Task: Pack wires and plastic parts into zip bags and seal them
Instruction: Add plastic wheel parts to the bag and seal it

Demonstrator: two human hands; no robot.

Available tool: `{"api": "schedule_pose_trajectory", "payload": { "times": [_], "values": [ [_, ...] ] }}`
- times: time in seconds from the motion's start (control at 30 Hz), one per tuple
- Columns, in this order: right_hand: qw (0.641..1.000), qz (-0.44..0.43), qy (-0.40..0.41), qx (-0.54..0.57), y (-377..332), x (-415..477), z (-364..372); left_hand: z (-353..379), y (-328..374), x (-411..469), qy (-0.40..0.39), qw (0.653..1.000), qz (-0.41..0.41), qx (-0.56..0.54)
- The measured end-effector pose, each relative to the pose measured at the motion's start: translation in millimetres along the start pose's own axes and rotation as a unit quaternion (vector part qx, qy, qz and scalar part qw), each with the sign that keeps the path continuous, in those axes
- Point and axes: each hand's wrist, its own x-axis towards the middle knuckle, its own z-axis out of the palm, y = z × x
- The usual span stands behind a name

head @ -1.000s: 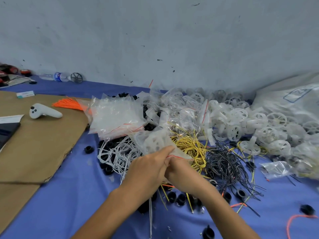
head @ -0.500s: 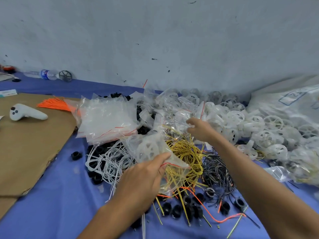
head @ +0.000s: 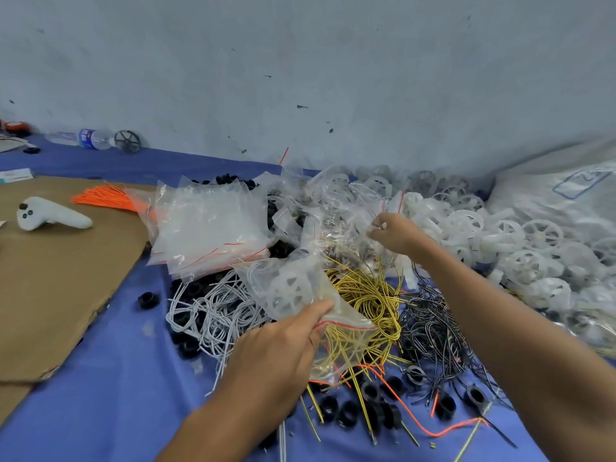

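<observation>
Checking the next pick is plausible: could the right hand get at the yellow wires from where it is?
Probably yes. The yellow wires lie uncovered, just nearer the person than the right hand; the zip bag in the left hand overlaps only their left part.

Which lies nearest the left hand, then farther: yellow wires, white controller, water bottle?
1. yellow wires, just right of the left hand gripping the zip bag.
2. white controller, left, on the cardboard.
3. water bottle, far back left.
</observation>
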Motion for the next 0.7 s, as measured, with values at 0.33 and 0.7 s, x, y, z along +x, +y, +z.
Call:
{"api": "schedule_pose_trajectory", "payload": {
  "times": [0.33, 0.7],
  "values": [
    [0.982, -0.004, -0.01, 0.19, 2, -42, -48, 2, 5, -1, -0.004, 1.0, 0.003, 0.013],
    [0.871, -0.114, -0.043, 0.476, -125, -80, -74, 15, 12, -4, -0.065, 0.996, 0.01, 0.059]
  ]
}}
